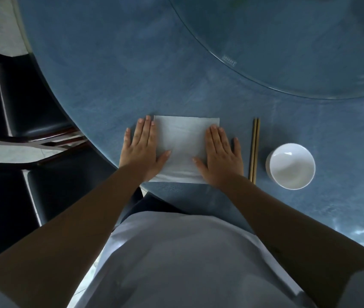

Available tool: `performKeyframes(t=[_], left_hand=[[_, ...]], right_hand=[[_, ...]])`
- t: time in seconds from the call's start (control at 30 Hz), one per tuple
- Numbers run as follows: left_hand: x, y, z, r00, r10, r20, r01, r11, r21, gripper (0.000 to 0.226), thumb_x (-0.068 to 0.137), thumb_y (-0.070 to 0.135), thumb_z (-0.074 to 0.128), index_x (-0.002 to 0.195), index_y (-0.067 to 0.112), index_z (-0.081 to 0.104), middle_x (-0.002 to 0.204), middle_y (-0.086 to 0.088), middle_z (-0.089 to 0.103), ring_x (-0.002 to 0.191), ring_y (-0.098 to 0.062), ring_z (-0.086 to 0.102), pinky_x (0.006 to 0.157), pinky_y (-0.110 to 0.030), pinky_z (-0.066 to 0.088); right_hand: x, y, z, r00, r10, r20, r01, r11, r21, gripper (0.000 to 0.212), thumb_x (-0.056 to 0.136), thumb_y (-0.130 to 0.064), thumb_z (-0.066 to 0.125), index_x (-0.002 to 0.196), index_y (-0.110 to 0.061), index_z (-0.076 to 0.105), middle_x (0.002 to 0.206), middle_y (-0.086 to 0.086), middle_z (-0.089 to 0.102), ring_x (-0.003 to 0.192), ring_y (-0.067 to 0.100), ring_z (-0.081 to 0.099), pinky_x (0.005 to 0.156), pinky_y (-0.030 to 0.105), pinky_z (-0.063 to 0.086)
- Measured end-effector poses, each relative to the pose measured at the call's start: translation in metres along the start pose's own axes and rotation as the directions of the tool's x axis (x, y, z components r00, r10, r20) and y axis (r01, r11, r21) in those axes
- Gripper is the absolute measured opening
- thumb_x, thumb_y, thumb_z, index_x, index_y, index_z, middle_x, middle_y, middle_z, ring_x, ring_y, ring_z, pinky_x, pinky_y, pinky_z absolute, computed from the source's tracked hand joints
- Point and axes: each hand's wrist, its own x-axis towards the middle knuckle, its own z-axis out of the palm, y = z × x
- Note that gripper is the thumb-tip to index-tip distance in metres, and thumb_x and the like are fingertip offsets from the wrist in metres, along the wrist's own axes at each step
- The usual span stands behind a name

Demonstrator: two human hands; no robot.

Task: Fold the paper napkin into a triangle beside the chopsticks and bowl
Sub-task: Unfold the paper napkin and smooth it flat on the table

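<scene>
Both hands, left hand (142,150) and right hand (220,155), press flat (grip released) on the napkin (183,147); bowl (292,166) holds nothing.

A: Is there any writing that can be read here?

B: None that is legible. The glass turntable (287,52) carries a small pale etched mark (229,59) near its rim, shaped like a short block of tiny characters, but they are too small and blurred to make out.

A: Anything on the table itself?

B: The blue table (109,74) shows a faint embossed patch (173,189) at its near edge, just below the napkin (183,147). It may be lettering; it cannot be read.

A: And the napkin, or the bowl?

B: The napkin is plain white. The bowl (291,166) is plain white too, and the chopsticks (254,150) bear no print.
</scene>
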Motion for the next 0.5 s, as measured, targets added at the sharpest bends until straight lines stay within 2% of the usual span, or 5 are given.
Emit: performKeyframes(t=[0.1,0.17,0.23,0.33,0.5], left_hand=[[-0.011,0.001,-0.001,0.999,-0.048,0.004,0.048,0.996,-0.07,0.086,0.09,0.068,0.009,0.147,0.01,-0.022,0.16,-0.006,-0.019,0.141,-0.018,-0.031,0.113,-0.044,-0.018],[-0.027,0.001,0.001,0.999,-0.034,0.003,0.034,0.995,-0.095,0.083,0.093,0.063,0.011,0.147,0.009,-0.02,0.16,-0.008,-0.017,0.141,-0.021,-0.03,0.113,-0.046,-0.015],[-0.049,0.001,0.006,1.0,0.01,-0.004,-0.01,0.996,-0.084,0.079,0.095,0.057,0.017,0.15,0.005,-0.008,0.161,-0.013,-0.006,0.144,-0.024,-0.021,0.115,-0.049,-0.006],[-0.074,-0.002,0.013,1.0,0.0,0.02,0.002,0.997,-0.074,0.074,0.095,0.05,0.023,0.149,0.0,0.015,0.16,-0.017,0.011,0.147,-0.029,-0.001,0.114,-0.055,0.01],[-0.087,-0.002,0.013,0.993,-0.116,-0.005,0.113,0.974,-0.195,0.072,0.092,0.05,0.034,0.146,0.002,0.027,0.157,-0.017,0.021,0.142,-0.035,0.02,0.108,-0.058,0.023]], right_hand=[[0.004,0.0,-0.013,0.998,0.053,-0.019,-0.051,0.994,0.095,0.086,0.085,-0.067,0.022,0.152,-0.016,0.002,0.162,0.003,0.007,0.148,0.017,-0.002,0.118,0.048,0.0],[0.011,0.004,-0.025,0.99,0.117,-0.078,-0.099,0.974,0.205,0.083,0.085,-0.061,0.035,0.151,-0.015,0.013,0.161,0.006,0.016,0.147,0.022,0.006,0.118,0.049,0.007],[0.024,0.012,-0.036,0.983,0.154,-0.104,-0.118,0.951,0.286,0.075,0.087,-0.052,0.047,0.148,-0.013,0.024,0.157,0.01,0.024,0.145,0.028,0.016,0.116,0.049,0.015],[0.046,0.023,-0.048,0.978,0.169,-0.121,-0.133,0.956,0.262,0.059,0.089,-0.042,0.055,0.139,-0.013,0.041,0.148,0.012,0.039,0.134,0.034,0.031,0.11,0.048,0.025],[0.061,0.031,-0.056,0.981,0.121,-0.149,-0.088,0.973,0.215,0.033,0.084,-0.038,0.061,0.109,-0.017,0.06,0.121,0.01,0.054,0.115,0.035,0.044,0.092,0.044,0.036]])
